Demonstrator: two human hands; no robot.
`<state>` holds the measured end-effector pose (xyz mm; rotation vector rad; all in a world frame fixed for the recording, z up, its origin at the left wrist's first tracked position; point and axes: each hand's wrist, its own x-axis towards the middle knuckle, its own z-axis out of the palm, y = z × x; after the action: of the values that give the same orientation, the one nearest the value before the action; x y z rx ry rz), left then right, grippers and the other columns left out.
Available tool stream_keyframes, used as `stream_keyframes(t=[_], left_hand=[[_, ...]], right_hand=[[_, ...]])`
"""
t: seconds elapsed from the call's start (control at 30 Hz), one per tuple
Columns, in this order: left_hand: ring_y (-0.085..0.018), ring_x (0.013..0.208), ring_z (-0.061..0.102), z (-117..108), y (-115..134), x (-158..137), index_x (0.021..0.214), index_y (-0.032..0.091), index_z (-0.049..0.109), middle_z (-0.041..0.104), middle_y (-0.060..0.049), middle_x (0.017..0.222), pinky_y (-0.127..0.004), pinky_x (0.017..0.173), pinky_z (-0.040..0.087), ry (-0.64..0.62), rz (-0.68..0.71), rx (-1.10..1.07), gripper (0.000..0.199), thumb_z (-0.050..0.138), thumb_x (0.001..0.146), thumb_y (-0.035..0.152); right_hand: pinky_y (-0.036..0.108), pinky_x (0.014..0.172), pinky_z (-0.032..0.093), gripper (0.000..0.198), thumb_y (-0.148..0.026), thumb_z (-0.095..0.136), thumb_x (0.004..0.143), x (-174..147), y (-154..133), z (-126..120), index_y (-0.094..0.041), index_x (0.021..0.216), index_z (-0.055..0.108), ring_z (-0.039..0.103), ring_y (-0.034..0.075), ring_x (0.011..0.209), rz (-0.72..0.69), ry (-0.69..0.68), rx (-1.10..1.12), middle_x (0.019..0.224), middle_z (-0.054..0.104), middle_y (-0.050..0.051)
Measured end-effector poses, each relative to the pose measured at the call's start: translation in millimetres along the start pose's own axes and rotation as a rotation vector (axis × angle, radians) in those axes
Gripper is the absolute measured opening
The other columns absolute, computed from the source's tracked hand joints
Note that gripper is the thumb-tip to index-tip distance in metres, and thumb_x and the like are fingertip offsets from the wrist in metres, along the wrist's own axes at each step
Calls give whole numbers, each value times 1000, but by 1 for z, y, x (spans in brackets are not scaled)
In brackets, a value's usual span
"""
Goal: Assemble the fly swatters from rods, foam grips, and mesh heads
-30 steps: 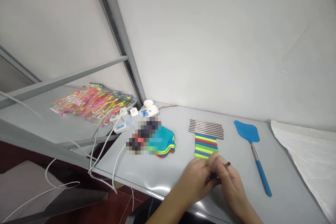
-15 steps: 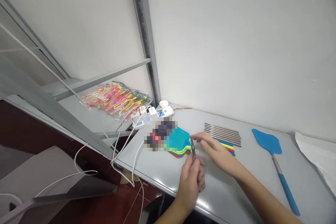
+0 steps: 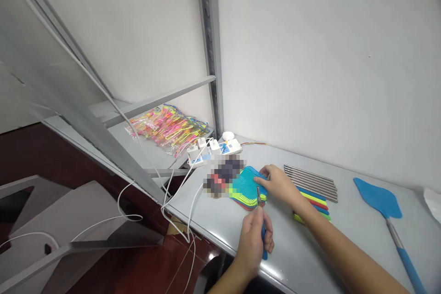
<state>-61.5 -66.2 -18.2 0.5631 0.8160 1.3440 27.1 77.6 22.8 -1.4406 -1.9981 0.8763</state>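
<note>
Our 2 hands have parted: 1.0 s ago both were wrapped together around the rod, and 0.5 s ago the right grip (image 3: 265, 177) was reaching out with loose fingers, whereas now it has arrived at the teal panel (image 3: 250, 181), its thumb lying over the upper face and its fingers at the far edge. We read that as a change from joint handling to 2 separate roles, with 1 hand steadying and the other taking hold. Our left grip (image 3: 253, 239) stays closed in a fist on a metal rod (image 3: 258, 195) with a blue handle (image 3: 264, 243) at its lower end; the bare rod end points upward out of the fist and the handle shows below the fingers. Whether the right grip has pinched the teal panel or only touches it, we cannot tell. The panel lies directly under the right thumb, on top of a pile of perforated panels (image 3: 251, 204) with lime and red edges, and is just beyond the rod tip held by the left grip; we cannot tell whether rod and panel touch. A pixelated patch hides whatever is at the pile's far left from the right grip. To the right of the right grip, on the bench (image 3: 292, 248), we see a row of metal rods (image 3: 311, 182), then coloured tubes (image 3: 319, 202) partly behind our forearm, and farther right, well apart from both grips, a blue swatter (image 3: 394, 233).
</note>
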Motion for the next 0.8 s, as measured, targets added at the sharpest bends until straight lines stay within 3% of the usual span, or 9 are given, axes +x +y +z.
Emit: stream_keyframes(t=[0.1,0.27,0.43,0.53,0.63,0.8], left_hand=[[-6,36,33,0,1,-1,69,16,50,37,7,45,-19,39,30,-4,-10,58,48,42,92,57],[-5,38,30,5,4,-1,74,16,50,38,7,49,-18,39,29,-34,-11,145,46,39,93,57],[-5,40,27,33,1,6,103,20,50,42,8,59,-16,38,29,-119,15,248,35,38,96,52],[-3,36,26,55,-7,11,101,20,50,45,8,59,-16,38,30,-254,-39,282,32,36,97,49],[-3,33,27,70,-20,14,97,19,51,46,8,57,-17,37,30,-321,-84,307,32,36,97,47],[-4,33,31,75,-32,16,93,16,54,50,6,54,-17,37,26,-332,-125,385,36,36,97,48]], right_hand=[[28,58,36,25,-43,69,71,0,-4,-6,-20,74,58,53,17,63,30,18,136,69,60,1],[25,47,36,34,-56,46,87,-18,-10,-29,-22,81,47,45,12,44,102,106,439,50,46,-8],[26,58,47,33,-56,46,89,-59,-7,-56,-23,94,45,59,13,60,132,393,761,71,59,-4],[26,61,49,30,-50,57,87,-84,0,-67,-24,96,47,62,14,69,121,626,970,82,62,-2],[25,60,50,27,-46,60,86,-102,11,-74,-25,96,46,62,14,70,106,745,995,79,61,-4],[27,60,51,28,-46,60,87,-119,28,-79,-25,94,42,62,15,68,121,799,916,75,60,-5]])
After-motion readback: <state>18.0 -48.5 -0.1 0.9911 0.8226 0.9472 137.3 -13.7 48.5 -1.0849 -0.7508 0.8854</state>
